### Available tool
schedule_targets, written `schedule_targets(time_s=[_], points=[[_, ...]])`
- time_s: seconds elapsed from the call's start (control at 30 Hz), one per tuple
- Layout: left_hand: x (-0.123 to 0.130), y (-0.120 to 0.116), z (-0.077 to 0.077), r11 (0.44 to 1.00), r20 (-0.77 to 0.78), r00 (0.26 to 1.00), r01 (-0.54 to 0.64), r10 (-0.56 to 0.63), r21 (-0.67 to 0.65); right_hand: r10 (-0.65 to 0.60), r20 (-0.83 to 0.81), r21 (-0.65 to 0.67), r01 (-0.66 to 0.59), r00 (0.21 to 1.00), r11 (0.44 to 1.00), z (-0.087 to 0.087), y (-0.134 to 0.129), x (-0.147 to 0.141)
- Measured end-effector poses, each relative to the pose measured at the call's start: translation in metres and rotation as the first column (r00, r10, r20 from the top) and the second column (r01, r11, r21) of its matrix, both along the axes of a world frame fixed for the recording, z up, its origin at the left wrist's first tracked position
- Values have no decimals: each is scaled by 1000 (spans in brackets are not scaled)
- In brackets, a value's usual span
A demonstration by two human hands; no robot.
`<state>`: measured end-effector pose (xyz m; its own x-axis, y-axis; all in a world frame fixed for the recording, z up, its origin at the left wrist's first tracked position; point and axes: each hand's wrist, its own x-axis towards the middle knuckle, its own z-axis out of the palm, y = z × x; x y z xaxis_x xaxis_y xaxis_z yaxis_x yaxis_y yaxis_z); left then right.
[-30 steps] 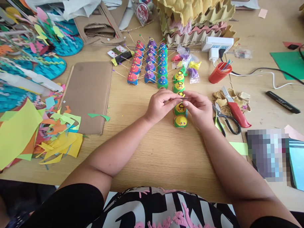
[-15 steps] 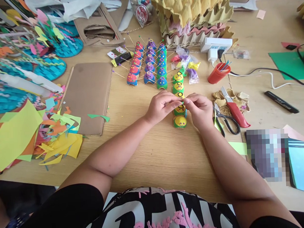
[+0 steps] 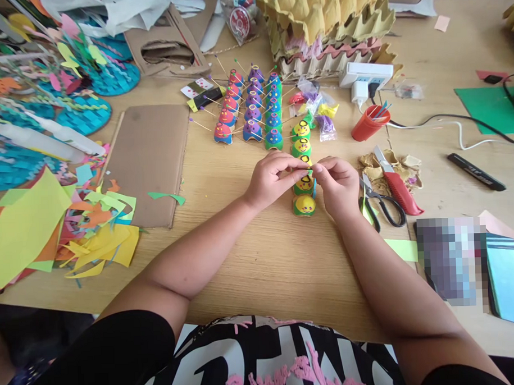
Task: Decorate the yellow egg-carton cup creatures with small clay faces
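My left hand [image 3: 273,179] and my right hand [image 3: 337,184] meet fingertip to fingertip over a column of yellow and green egg-carton pieces [image 3: 304,205] with drawn smiling faces. Both hands are pinched closed around something small, dark and thin between them, too small to name. The middle pieces of the column are partly hidden by the fingers. Dark loops lie on some of the yellow tops; the nearest piece has none. Behind stand columns of red [image 3: 223,133], purple [image 3: 252,130] and blue [image 3: 274,138] pieces with pins stuck in their sides.
A cardboard sheet [image 3: 144,163] and paper scraps [image 3: 102,248] lie left. Scissors [image 3: 384,205], a red-handled knife [image 3: 398,187] and a red cup [image 3: 366,125] are right. Egg trays [image 3: 322,22] and a power strip [image 3: 366,73] stand behind.
The fingertips have shifted very slightly, and the thin dark thing between them shows more clearly. The rest looks the same.
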<state>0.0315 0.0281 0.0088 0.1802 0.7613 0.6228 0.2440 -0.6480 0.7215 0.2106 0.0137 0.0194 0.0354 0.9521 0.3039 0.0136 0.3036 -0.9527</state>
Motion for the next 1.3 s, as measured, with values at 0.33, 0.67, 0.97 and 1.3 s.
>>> schedule_targets(time_s=[0.33, 0.67, 0.97, 1.3], points=[[-2, 3, -2, 998, 18, 999, -50, 51, -27, 117, -23, -38, -118, 993, 992, -8, 4, 3], [-3, 4, 0, 999, 56, 998, -21, 23, -24, 69, -43, -21, -70, 997, 997, -4, 2, 1], [-3, 3, -1, 998, 45, 998, 41, -39, -40, -5, -50, -19, 4, 999, 1000, -3, 3, 0], [-2, 1, 1, 1000, 53, 999, 2, -1, -8, 50, -33, -31, -51, 998, 998, -1, 0, -1]])
